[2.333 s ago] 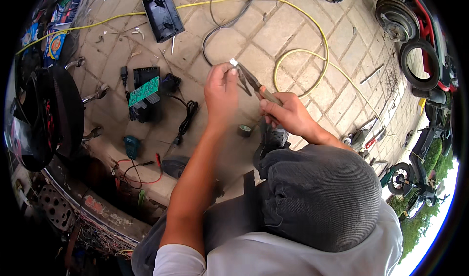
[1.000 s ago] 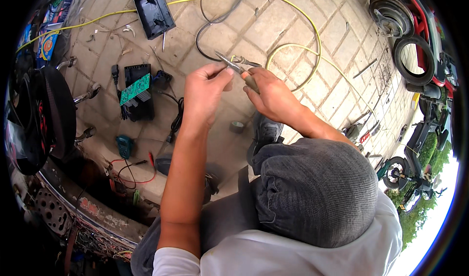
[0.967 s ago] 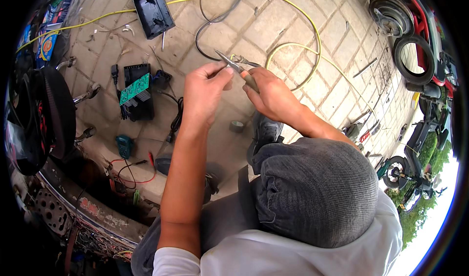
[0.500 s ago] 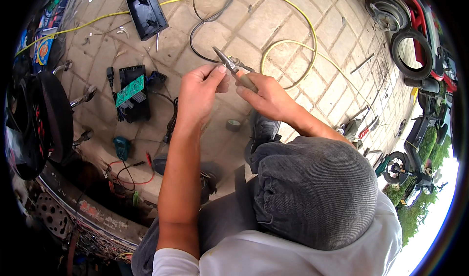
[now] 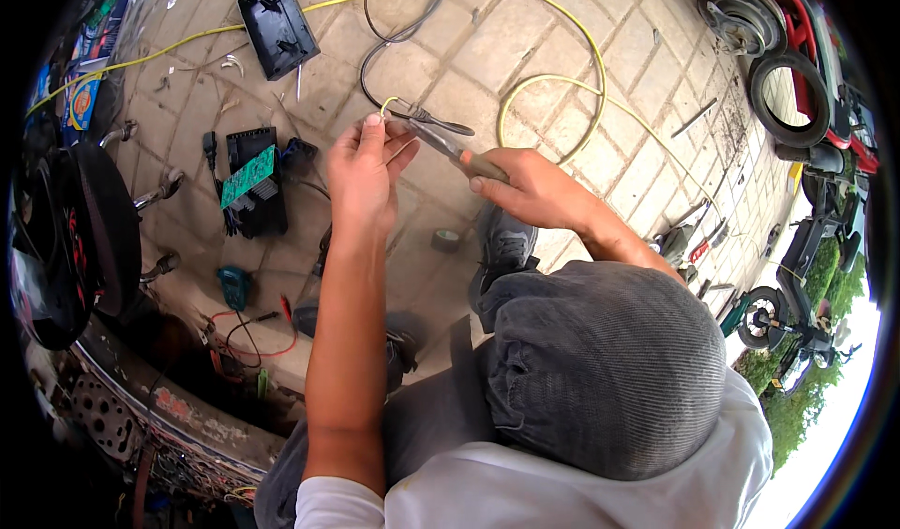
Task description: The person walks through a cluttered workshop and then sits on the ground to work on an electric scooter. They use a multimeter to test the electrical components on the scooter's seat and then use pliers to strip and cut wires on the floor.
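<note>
My left hand (image 5: pixel 361 175) pinches a thin wire (image 5: pixel 396 101) between thumb and fingers; its yellowish end curves up past the thumb tip. My right hand (image 5: pixel 536 188) is wrapped round the handles of a pair of long-nose pliers (image 5: pixel 439 142). The pliers' jaws point left, close to my left fingertips; whether they grip the wire I cannot tell. Just beyond the jaws, the end of a black cable (image 5: pixel 450 126) forms a small dark loop. From there the grey-black cable (image 5: pixel 364 74) curves away over the paving.
A black plastic casing (image 5: pixel 278 25) lies at far left. Nearer are a green circuit board (image 5: pixel 248 178) on a black housing, a teal meter (image 5: pixel 233 287) with leads, and a tape roll (image 5: pixel 446 239). A yellow hose (image 5: pixel 600 70) loops across the paving; a tyre (image 5: pixel 790 104) lies far right.
My left hand has shifted slightly left and lower, and the yellowish wire end now shows above its thumb. The pliers have tipped flatter, their jaws now lower beside my left fingers.
</note>
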A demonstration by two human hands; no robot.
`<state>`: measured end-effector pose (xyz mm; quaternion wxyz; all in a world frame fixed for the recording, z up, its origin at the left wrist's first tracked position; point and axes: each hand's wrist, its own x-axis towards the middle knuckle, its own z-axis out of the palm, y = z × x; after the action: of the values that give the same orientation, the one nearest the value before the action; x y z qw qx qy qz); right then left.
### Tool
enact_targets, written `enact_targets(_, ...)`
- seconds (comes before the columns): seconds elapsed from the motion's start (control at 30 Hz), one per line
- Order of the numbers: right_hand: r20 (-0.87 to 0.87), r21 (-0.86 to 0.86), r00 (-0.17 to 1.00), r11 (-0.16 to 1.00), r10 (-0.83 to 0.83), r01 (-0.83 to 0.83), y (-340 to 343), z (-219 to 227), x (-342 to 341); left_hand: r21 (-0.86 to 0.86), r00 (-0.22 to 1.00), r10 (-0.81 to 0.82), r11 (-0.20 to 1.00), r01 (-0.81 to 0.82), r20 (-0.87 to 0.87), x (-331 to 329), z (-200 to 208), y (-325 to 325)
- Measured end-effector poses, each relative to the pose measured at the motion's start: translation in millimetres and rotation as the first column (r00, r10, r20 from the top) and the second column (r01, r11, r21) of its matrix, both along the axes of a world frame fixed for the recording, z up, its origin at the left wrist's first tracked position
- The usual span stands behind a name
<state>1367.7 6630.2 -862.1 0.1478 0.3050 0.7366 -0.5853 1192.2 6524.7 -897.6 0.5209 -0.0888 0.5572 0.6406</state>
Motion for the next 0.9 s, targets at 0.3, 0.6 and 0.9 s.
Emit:
enact_targets(0.3,0.080,-0.548,0.851,0.691,-0.518,0.472,-38.2,-38.4,-3.9,0.151,0.910,0.150,0.963,-0.223,0.387,23.3,-3.6,0.5)
enact_targets(0.6,-0.308,0.081,0.915,0.951,-0.260,0.298,-23.6,-21.4,-3.8,0.094,0.963,0.237,0.964,-0.250,0.126,26.2,7.8,9.5)
enact_targets(0.9,-0.129,0.147,0.966,0.959,-0.222,0.240,-19.0,0.2,9.4,0.208,0.969,0.196,0.965,-0.162,-0.153,26.6,0.8,7.8)
